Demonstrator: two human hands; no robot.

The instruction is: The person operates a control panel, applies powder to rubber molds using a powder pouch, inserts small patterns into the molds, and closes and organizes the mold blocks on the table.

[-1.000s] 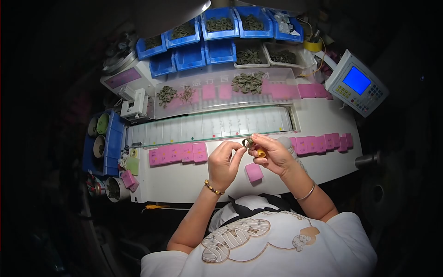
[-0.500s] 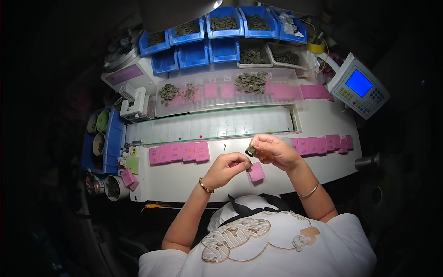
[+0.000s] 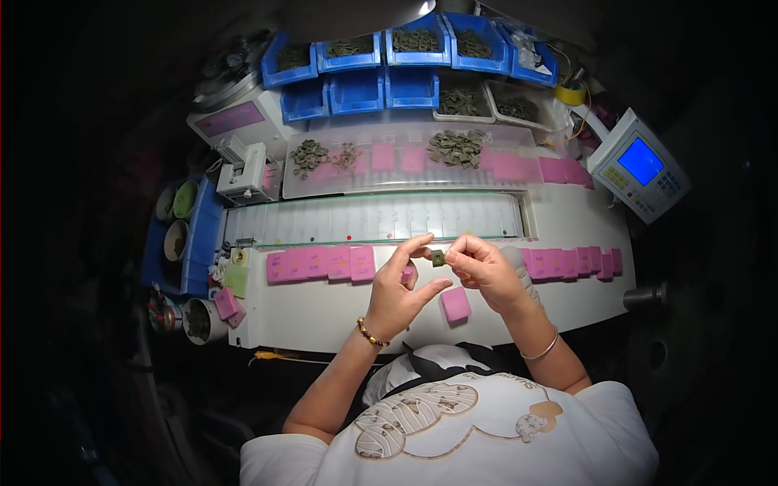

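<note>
My right hand [image 3: 490, 274] pinches a small dark green, square-looking piece [image 3: 438, 258] between thumb and fingertips. What appears to be a hole shows in its face. Just left of it is my left hand [image 3: 397, 293], thumb and forefinger spread wide, the forefinger tip close to the green piece. A small pink piece [image 3: 407, 275] shows within the left hand's curled fingers, mostly hidden by them. Below the hands, a pink block [image 3: 455, 304] lies on the white worktop [image 3: 324, 314].
Rows of pink blocks line the worktop at left [image 3: 320, 264] and right [image 3: 559, 264]. Behind lie a glass-topped strip [image 3: 373, 217] and a clear tray [image 3: 389, 182] with green pieces. Blue bins [image 3: 356, 93] stand at the back, a blue-screened panel [image 3: 640, 166] at right.
The green piece has turned and moved slightly up in my right fingers. My left thumb and forefinger have gone from pinched together to wide apart. The whole view has shifted slightly.
</note>
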